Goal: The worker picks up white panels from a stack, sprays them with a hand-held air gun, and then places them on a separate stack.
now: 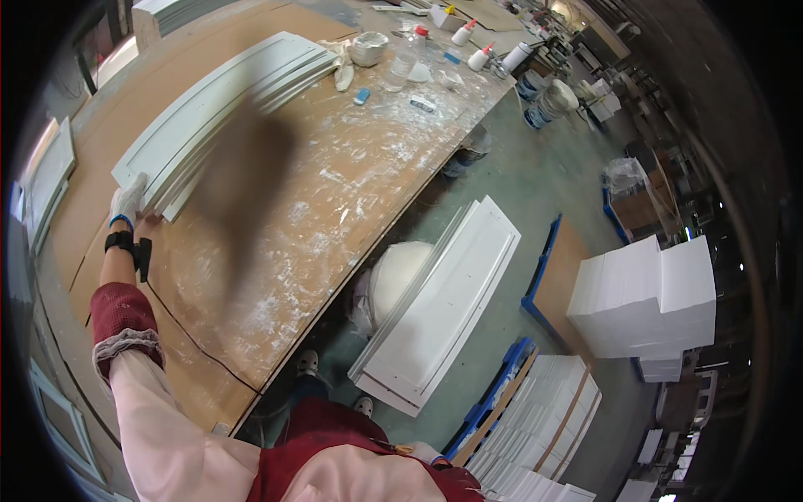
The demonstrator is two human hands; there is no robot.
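Observation:
My left hand (pixel 127 201), in a pale glove, is closed on the near end of the top white panel (pixel 226 88), which lies on a stack of similar long panels on the workbench (pixel 335 209). A black strap with a small dark device (pixel 125 243) circles my left wrist, and a thin cord runs from it over the bench. My right hand (pixel 425 452) is low by my waist, partly hidden by my sleeve. Close to it is a small yellowish thing (pixel 404 448); whether the fingers hold it cannot be made out. A dark brown blur covers part of the bench and panels.
Beside the bench, more white panels (pixel 452 309) lie next to a round, pale, bagged container (pixel 400 276). White stacks (pixel 619 284) stand on pallets to the right. Glue bottles (pixel 464 33), a clear red-capped bottle (pixel 406 63) and a bowl (pixel 369 50) occupy the bench's far end.

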